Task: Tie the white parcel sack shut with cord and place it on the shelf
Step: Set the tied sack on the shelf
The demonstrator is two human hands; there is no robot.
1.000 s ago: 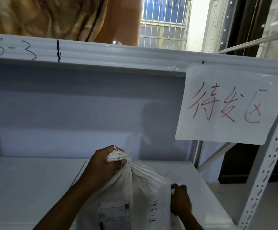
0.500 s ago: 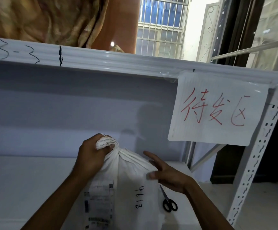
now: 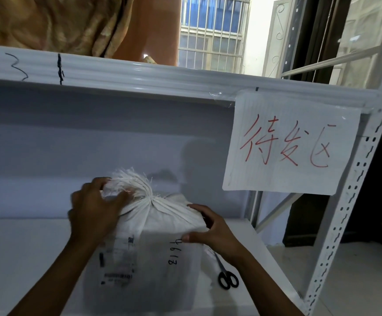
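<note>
The white parcel sack (image 3: 153,252) stands upright on the white shelf board (image 3: 21,258), its neck bunched and bound, the frayed top fanning out above the tie. A printed label and the handwritten number 4613 face me. My left hand (image 3: 94,210) rests against the sack's upper left side, fingers lying on the gathered top. My right hand (image 3: 210,231) presses the sack's right shoulder, fingers spread over the cloth and thumb on its front. The cord itself is not distinguishable from the folds.
Black-handled scissors (image 3: 227,279) lie on the shelf just right of the sack, under my right wrist. A paper sign (image 3: 290,144) with red writing hangs from the upper shelf beam (image 3: 139,74). A perforated upright post (image 3: 354,201) bounds the right side.
My left hand has let go of the sack's neck and now lies flat against it. My right hand has moved up onto the sack's right shoulder. The sack sits further back.
</note>
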